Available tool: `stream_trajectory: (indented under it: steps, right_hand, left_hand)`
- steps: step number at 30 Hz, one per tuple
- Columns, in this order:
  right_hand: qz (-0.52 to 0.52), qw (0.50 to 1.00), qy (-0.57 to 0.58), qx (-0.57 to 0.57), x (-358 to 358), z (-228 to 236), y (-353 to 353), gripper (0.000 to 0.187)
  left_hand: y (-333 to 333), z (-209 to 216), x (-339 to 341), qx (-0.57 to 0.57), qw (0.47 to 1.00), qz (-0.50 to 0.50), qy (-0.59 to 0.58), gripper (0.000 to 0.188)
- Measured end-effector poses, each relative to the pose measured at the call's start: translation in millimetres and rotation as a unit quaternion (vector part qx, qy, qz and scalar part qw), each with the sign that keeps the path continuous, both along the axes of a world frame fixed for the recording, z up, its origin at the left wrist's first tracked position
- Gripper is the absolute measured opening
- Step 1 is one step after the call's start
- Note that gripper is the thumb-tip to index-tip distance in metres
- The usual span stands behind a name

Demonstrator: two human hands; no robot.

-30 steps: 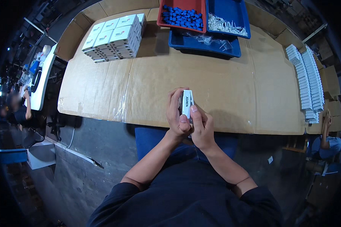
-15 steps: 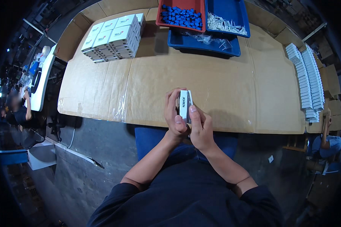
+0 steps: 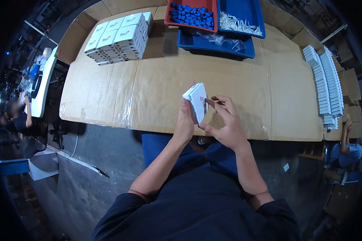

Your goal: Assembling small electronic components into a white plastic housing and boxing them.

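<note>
A small white flat box with a red mark on its face is held up tilted above the near edge of the cardboard-covered table. My left hand is closed around it from the left, thumb along its near side and the other fingers mostly hidden behind. At the box's right edge is my right hand, its fingers curved and spread. Its index fingertip and thumb are close to that edge; whether they touch is hard to tell.
Similar white boxes are stacked at the back left. A red bin of blue parts and a blue bin of white plastic pieces sit on another blue tray. Rows of white pieces line the right. People sit at both sides.
The box has turned from its narrow side to its broad, red-marked face and risen slightly. My right hand has loosened from it and shifted right, fingers spreading.
</note>
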State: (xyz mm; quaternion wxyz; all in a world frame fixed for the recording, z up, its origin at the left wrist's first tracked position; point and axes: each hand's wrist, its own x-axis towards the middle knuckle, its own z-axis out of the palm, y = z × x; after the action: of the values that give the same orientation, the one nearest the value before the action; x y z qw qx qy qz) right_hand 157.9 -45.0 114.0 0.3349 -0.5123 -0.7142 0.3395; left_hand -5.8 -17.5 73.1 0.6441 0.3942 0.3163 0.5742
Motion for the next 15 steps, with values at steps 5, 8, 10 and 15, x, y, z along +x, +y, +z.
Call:
stream_trajectory:
  steps: [5,8,10,15]
  right_hand:
    - [-0.019,0.972,-0.031,0.234,4.5,-8.3,19.1,0.081]
    - [0.051,0.950,-0.071,0.299,14.1,-21.5,31.7,0.090]
    - [0.074,0.946,-0.057,0.309,11.1,-20.4,35.3,0.089]
    - [0.083,0.938,-0.013,0.336,5.5,-24.5,36.7,0.083]
  left_hand:
    - [-12.1,2.6,7.5,-0.099,0.989,-0.111,0.017,0.085]
    - [-24.1,22.2,13.9,-0.190,0.969,-0.151,-0.035,0.086]
    - [-28.0,31.7,17.5,-0.218,0.962,-0.151,-0.062,0.084]
    - [-24.6,19.0,17.4,-0.223,0.962,-0.135,-0.077,0.072]
